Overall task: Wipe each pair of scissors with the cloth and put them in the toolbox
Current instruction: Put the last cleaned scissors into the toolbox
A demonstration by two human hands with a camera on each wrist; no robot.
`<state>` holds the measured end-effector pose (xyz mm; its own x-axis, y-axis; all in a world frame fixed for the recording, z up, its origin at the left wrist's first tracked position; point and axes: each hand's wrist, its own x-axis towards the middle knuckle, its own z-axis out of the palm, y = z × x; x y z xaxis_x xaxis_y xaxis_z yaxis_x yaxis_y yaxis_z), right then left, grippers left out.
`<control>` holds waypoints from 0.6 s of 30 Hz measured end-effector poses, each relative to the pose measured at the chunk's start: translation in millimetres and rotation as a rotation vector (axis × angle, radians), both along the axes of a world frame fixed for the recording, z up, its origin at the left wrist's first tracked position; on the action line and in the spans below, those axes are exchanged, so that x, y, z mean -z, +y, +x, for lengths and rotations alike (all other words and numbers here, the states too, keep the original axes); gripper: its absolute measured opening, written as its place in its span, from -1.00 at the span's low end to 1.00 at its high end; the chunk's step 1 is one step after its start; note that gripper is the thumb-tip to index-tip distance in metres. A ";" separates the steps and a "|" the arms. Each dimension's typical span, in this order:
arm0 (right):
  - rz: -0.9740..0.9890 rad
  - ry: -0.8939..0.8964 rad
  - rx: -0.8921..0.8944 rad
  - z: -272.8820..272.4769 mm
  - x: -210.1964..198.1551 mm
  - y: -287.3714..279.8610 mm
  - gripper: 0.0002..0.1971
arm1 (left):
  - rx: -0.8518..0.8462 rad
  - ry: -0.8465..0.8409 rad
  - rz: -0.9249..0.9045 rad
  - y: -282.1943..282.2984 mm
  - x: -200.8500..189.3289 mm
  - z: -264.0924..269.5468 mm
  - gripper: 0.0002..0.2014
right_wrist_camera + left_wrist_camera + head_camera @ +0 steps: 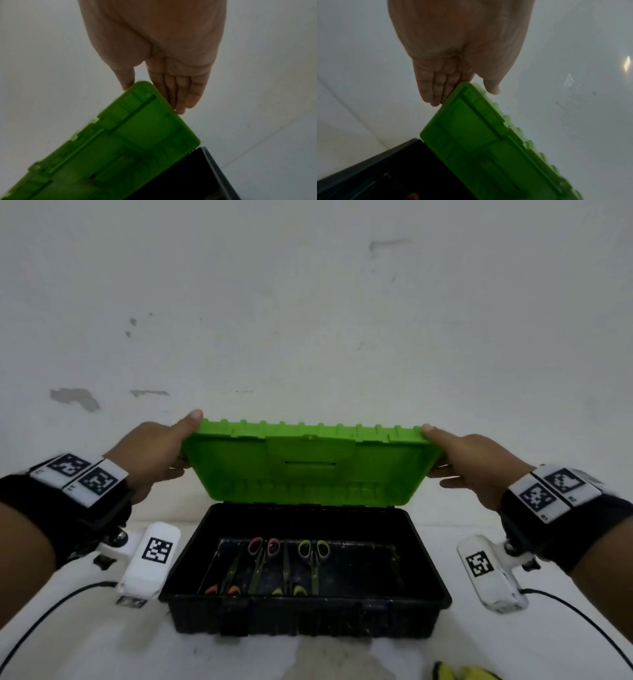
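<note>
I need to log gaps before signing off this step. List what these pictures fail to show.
- Yellow cloth: head view, cut off by the bottom edge.
- Left hand and right hand fingers: head view, partly behind the green lid.
- Scissors in the toolbox: blades too dark to judge cleanliness; both wrist views show only a dark interior.
</note>
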<state>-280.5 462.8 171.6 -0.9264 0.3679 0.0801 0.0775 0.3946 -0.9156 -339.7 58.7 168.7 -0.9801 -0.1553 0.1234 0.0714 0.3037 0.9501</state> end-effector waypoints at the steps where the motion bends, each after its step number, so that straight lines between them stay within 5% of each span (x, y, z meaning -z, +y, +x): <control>1: 0.022 -0.002 -0.014 8.8 4.5 -0.6 -0.45 | 0.003 0.007 -0.022 -3.7 3.8 9.2 -0.40; 6: 0.120 -0.010 -0.076 48.9 31.4 -3.0 -0.42 | 0.052 0.015 -0.128 -17.6 29.4 50.8 -0.36; 10: 0.286 -0.022 -0.072 73.8 57.3 -7.9 -0.13 | 0.067 -0.023 -0.291 -28.3 50.4 72.3 -0.08; 13: 0.381 -0.051 -0.107 88.9 72.8 -14.3 -0.39 | 0.055 -0.035 -0.406 -37.4 73.7 77.4 0.06; 18: 0.400 -0.034 -0.130 103.7 96.1 -19.9 -0.63 | 0.076 0.020 -0.570 -31.5 97.9 97.3 -0.32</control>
<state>-176.8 442.9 75.5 -0.9677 0.1936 0.1615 0.0310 0.7272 -0.6858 -242.4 27.2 70.8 -0.9826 0.0121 0.1854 0.1293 0.7611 0.6357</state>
